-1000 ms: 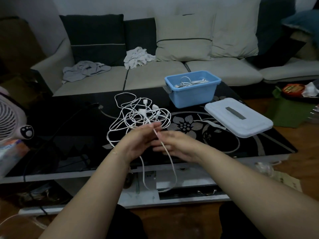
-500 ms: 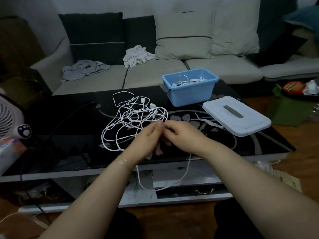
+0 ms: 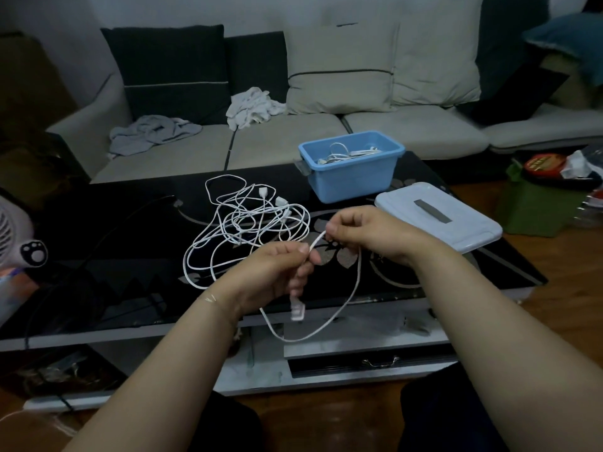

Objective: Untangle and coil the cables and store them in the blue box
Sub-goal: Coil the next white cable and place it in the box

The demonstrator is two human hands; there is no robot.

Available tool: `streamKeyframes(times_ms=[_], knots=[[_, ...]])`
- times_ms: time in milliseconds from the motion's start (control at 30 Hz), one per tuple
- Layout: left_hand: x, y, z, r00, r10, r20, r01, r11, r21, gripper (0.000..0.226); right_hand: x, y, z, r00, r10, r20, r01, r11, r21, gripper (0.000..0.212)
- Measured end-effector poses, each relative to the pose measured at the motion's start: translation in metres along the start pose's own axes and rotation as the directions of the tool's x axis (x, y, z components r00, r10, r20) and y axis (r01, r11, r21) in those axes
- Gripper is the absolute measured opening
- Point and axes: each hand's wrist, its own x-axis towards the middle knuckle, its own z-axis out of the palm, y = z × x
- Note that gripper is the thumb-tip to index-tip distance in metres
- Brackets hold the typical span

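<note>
Pulling hard could cinch the tangled white cables [image 3: 248, 230] at eleven o'clock on the black glass table [image 3: 130, 230], since the left hand [image 3: 270, 272] and right hand [image 3: 365, 233] each pinch one thin white cable [image 3: 357, 282], its plug [image 3: 297, 309] dangling, blue box [image 3: 352, 171] at one o'clock.

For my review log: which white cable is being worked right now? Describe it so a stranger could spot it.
On the black glass table, near its front edge, both hands pinch one white cable. Unlike the tangled pile behind, it hangs in a loop off the edge, plug dangling under the left hand.
</note>
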Motion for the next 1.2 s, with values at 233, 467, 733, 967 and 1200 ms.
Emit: streamKeyframes(times_ms=[233, 467, 733, 967, 1200], knots=[[0.003, 0.012, -0.002, 0.99, 0.062, -0.124, -0.103, 0.929, -0.355, 0.025, 0.007, 0.006, 0.018, 0.99, 0.04, -0.135, -0.031, 0.997, 0.073, 0.024], [0.012, 0.015, -0.012, 0.914, 0.096, -0.393, -0.311, 0.789, -0.529, 0.039, 0.004, -0.001, 0.055, 1.0, 0.026, -0.008, -0.027, 0.884, -0.467, 0.034], [0.017, 0.005, -0.015, 0.809, 0.299, -0.506, -0.442, 0.877, -0.188, 0.033, -0.013, -0.011, 0.077, 0.995, -0.019, 0.1, 0.089, 0.636, -0.767, 0.032], [0.012, -0.003, -0.008, 0.808, 0.515, -0.287, -0.253, 0.742, 0.621, 0.023, -0.019, -0.026, 0.065, 0.976, -0.092, 0.197, 0.173, 0.876, -0.449, 0.02], [0.001, 0.006, 0.001, 0.926, 0.336, -0.172, -0.196, 0.818, 0.541, 0.035, -0.02, -0.022, 0.033, 0.994, -0.091, 0.053, 0.09, 0.996, 0.018, 0.028]])
